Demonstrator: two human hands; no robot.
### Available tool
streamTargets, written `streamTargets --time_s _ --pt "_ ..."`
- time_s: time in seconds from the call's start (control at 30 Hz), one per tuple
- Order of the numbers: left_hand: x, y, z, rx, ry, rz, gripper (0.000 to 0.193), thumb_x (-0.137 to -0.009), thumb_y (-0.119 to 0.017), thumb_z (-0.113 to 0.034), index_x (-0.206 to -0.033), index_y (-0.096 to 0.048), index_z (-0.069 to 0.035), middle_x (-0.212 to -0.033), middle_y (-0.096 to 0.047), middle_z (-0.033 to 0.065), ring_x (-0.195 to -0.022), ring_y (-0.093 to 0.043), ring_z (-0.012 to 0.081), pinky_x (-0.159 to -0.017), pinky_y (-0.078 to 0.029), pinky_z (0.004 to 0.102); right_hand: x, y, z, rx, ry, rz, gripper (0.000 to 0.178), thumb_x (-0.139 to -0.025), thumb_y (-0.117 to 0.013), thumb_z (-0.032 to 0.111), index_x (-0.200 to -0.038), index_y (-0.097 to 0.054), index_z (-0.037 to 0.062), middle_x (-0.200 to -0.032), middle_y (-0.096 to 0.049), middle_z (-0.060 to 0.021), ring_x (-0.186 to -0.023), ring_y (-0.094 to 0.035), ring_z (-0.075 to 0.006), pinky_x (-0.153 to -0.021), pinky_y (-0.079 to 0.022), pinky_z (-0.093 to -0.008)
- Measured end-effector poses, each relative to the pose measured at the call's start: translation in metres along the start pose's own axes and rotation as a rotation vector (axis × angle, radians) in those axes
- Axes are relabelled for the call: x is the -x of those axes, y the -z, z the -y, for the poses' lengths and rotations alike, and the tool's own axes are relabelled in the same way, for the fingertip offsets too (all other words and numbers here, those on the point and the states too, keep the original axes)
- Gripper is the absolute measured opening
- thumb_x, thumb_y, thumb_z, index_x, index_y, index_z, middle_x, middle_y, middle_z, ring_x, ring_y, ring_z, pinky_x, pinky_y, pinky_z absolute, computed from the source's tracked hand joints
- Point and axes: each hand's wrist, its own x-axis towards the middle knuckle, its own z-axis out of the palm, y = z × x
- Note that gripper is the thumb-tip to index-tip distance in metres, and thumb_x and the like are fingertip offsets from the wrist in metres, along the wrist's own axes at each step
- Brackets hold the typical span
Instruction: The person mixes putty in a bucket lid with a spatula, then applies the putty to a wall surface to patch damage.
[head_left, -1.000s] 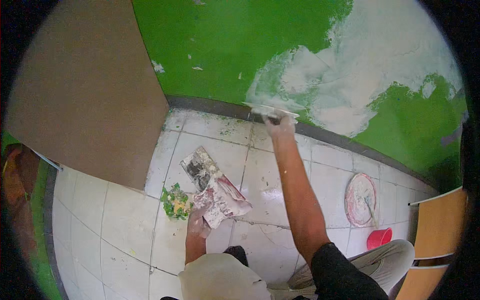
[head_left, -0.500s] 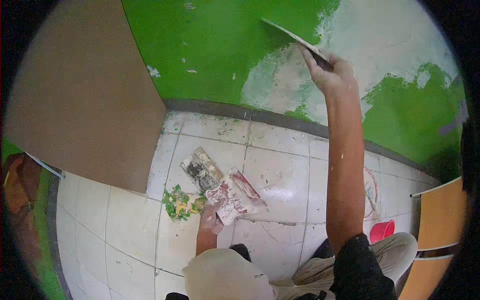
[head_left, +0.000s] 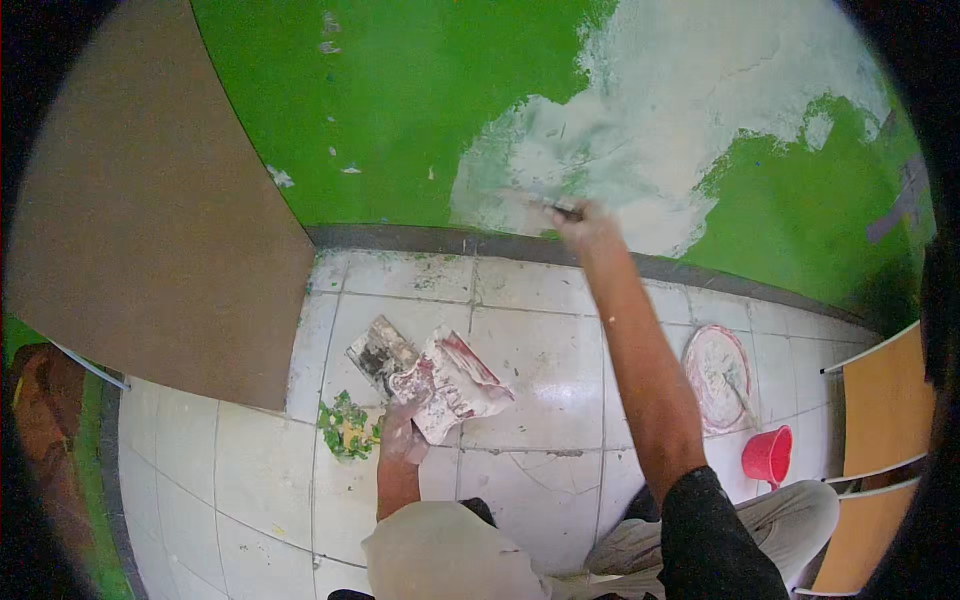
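Observation:
My right hand point(head_left: 590, 230) is closed round a flat putty blade point(head_left: 562, 211), blurred by motion, held against the lower part of a white putty patch point(head_left: 650, 120) on the green wall point(head_left: 400, 90). Low over the floor, my left hand point(head_left: 402, 435) grips a reddish tray point(head_left: 455, 385) thickly smeared with white putty. A rectangular plate point(head_left: 380, 350) with black and white smears lies close behind that hand; whether the hand also holds it I cannot tell.
Green paint flakes point(head_left: 345, 425) are heaped left of my left hand. A round red-rimmed basin point(head_left: 690, 370) with white putty and a red dipper point(head_left: 767, 455) stand at right. A brown panel point(head_left: 150, 200) rises at left, wooden chair parts point(head_left: 880, 410) at far right.
My right hand has swept the blade down and to the left across the patch. The basin, partly hidden behind my forearm before, now shows. My left hand keeps its hold on the tray.

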Motion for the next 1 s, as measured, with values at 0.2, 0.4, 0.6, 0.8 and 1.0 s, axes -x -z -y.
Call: streamTargets --time_s 0.2,0.4,0.6,0.8,1.0 --pt "-0.033 0.002 0.025 -0.111 0.019 -0.126 0.059 -0.083 -0.061 -0.005 -0.138 -0.039 0.006 -0.132 -0.053 0.0231 -0.118 -0.057 0.0377 -0.095 -0.052 0.0564 0.080 -0.092 0.121 0.137 0.334 0.249 0.035 -0.097 -0.033 0.000 -0.122 -0.032 -0.0244 -0.131 -0.042 -0.0375 -0.126 -0.043 -0.0494 -0.110 -0.040 -0.0558" --pt "-0.052 -0.014 0.066 0.034 0.154 -0.004 0.053 -0.086 -0.062 -0.003 -0.135 -0.043 0.005 -0.127 -0.056 0.0201 -0.117 -0.058 0.0339 -0.097 -0.053 0.0511 0.136 -0.043 0.135 0.000 0.349 0.153 0.033 -0.093 -0.036 -0.003 -0.120 -0.036 -0.0227 -0.125 -0.047 -0.0347 -0.119 -0.050 -0.0476 -0.103 -0.046 -0.0570" --pt "-0.043 -0.021 0.051 -0.064 0.089 -0.058 0.055 -0.085 -0.063 -0.003 -0.136 -0.043 0.005 -0.128 -0.055 0.0205 -0.118 -0.057 0.0342 -0.097 -0.053 0.0514 0.065 0.068 0.018 0.038 0.016 -0.121 0.029 -0.095 -0.043 0.004 -0.122 -0.049 -0.0039 -0.121 -0.055 -0.0250 -0.112 -0.057 -0.0390 -0.096 -0.049 -0.0603" --pt "-0.058 -0.009 0.095 -0.124 0.072 -0.035 0.059 -0.084 -0.061 -0.011 -0.137 -0.041 0.007 -0.133 -0.054 0.0198 -0.120 -0.056 0.0360 -0.098 -0.051 0.0524 -0.082 0.196 0.044 0.632 0.574 0.284 0.032 -0.095 -0.039 0.008 -0.124 -0.045 -0.0030 -0.123 -0.052 -0.0252 -0.105 -0.060 -0.0412 -0.086 -0.054 -0.0606" --pt "-0.048 0.001 0.075 -0.117 0.018 -0.040 0.060 -0.084 -0.060 -0.011 -0.138 -0.040 0.006 -0.132 -0.054 0.0198 -0.120 -0.056 0.0353 -0.097 -0.051 0.0532 -0.022 0.059 0.075 -0.013 0.274 -0.028 0.019 -0.092 -0.047 0.006 -0.098 -0.057 -0.0084 -0.101 -0.057 -0.0239 -0.091 -0.060 -0.0377 -0.081 -0.056 -0.0523"
